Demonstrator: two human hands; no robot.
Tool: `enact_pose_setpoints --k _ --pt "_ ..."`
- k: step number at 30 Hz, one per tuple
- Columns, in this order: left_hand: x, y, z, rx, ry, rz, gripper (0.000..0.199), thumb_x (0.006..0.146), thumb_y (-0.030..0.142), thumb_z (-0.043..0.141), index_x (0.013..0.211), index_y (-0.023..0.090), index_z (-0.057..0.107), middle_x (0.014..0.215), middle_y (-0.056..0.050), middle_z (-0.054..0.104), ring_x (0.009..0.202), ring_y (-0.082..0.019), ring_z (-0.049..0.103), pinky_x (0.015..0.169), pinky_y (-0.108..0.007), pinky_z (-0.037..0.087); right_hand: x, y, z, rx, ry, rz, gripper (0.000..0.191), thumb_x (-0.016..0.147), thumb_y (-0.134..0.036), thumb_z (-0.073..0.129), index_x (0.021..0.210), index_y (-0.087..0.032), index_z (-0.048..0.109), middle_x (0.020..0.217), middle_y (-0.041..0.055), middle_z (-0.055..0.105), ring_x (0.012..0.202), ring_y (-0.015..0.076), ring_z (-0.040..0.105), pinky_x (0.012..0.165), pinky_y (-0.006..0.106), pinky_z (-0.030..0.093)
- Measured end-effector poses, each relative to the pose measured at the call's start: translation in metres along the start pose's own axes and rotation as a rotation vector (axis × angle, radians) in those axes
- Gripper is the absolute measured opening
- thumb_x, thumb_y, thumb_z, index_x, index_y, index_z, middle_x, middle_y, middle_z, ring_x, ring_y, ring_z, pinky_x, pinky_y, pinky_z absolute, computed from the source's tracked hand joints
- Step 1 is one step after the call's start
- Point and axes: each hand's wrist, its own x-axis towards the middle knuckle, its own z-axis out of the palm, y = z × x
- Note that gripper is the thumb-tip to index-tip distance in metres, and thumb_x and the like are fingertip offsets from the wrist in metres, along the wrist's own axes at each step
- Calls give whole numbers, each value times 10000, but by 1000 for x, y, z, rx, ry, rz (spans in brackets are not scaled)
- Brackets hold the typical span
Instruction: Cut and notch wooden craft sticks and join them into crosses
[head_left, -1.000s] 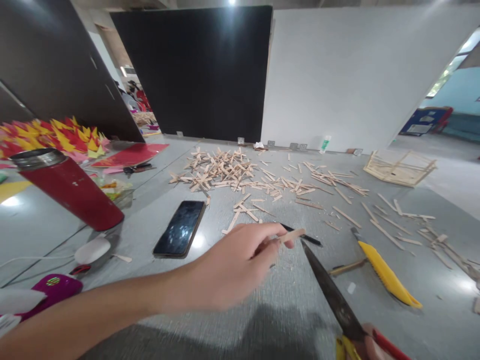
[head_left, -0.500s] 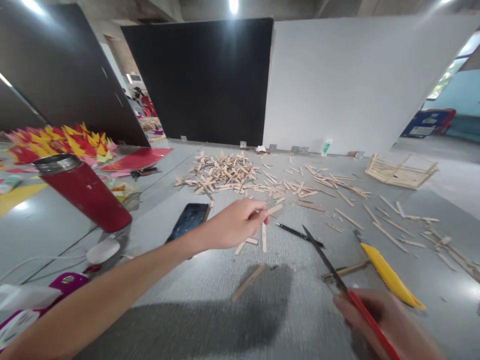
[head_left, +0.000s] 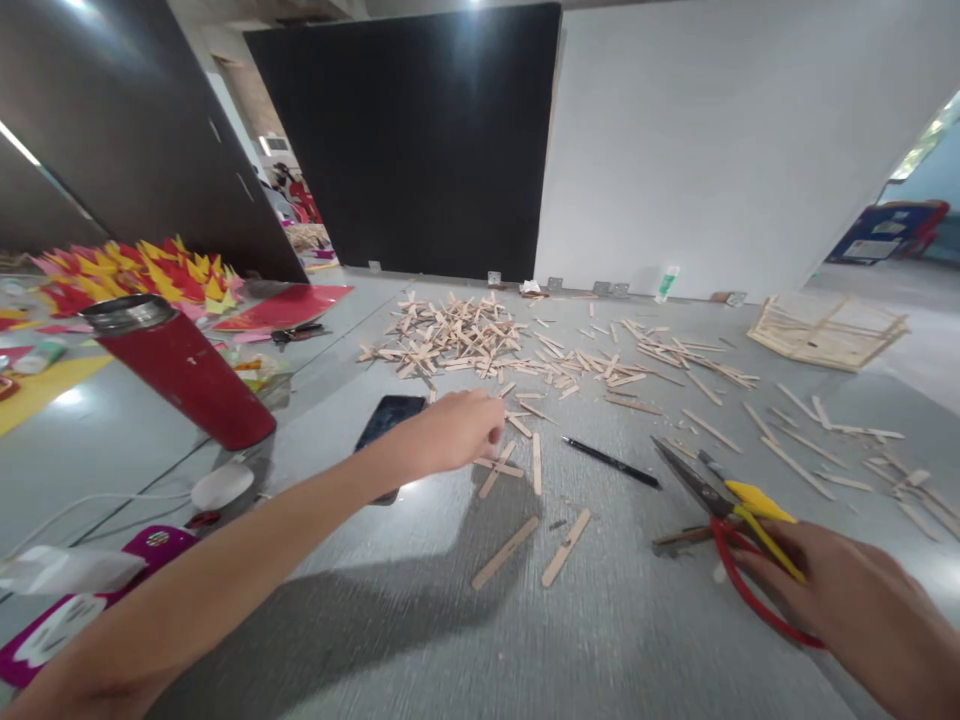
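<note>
My left hand (head_left: 469, 430) is closed over the table just in front of the heap of wooden sticks (head_left: 457, 335), fingers curled downward near some loose sticks (head_left: 501, 470); whatever its fingertips hold is hidden. At the right, my right hand (head_left: 840, 580) grips scissors (head_left: 724, 510) with red and yellow handles, their blades pointing away to the upper left. Two separate sticks (head_left: 566, 547) lie nearer to me on the grey table. Between the hands is a black pen (head_left: 611, 462). A yellow cutter (head_left: 757, 500) lies partly behind the scissors.
A phone (head_left: 390, 420) lies partly under my left forearm. On the left stand a red flask (head_left: 187, 370), a white mouse (head_left: 223, 484) and folded paper pieces (head_left: 142, 275). A stick frame (head_left: 829, 335) sits at the back right, with scattered sticks before it.
My left hand has moved left, and the stick it held is no longer visible there. Another stick now lies on the near table. The scissors have turned and shifted, showing both handles.
</note>
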Motion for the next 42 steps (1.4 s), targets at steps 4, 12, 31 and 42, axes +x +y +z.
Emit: enact_pose_setpoints --k 4,12,31,42 --pt "8 -17 4 -11 -133 -65 164 671 81 795 735 179 681 878 -55 676 680 -187 581 652 -287 408 -7 -3 6 -40 91 -8 438 976 -559 443 843 -269 744 701 147 758 581 367 730 504 419 465" --pt "3 21 -8 -374 -155 116 140 1029 250 560 1118 185 646 928 -57 767 762 -170 705 703 -286 519 -16 -40 12 -6 365 -249 481 1081 -505 380 1277 -179 675 1241 177 739 1127 395 719 929 577 586" --pt "-21 66 11 -1023 -139 421 110 883 135 796 784 171 828 1067 -107 785 882 -214 769 809 -339 628 -17 -116 -44 684 -241 -166 342 1058 -495 498 1201 -271 713 820 25 763 734 191 738 695 273 589" --pt "-26 68 -2 -603 99 241 406 984 228 690 1381 271 619 1192 -41 748 881 -154 722 821 -298 577 -3 -135 -59 1042 -563 -78 299 1029 -380 630 786 -208 599 686 -46 635 578 89 581 558 180 451"
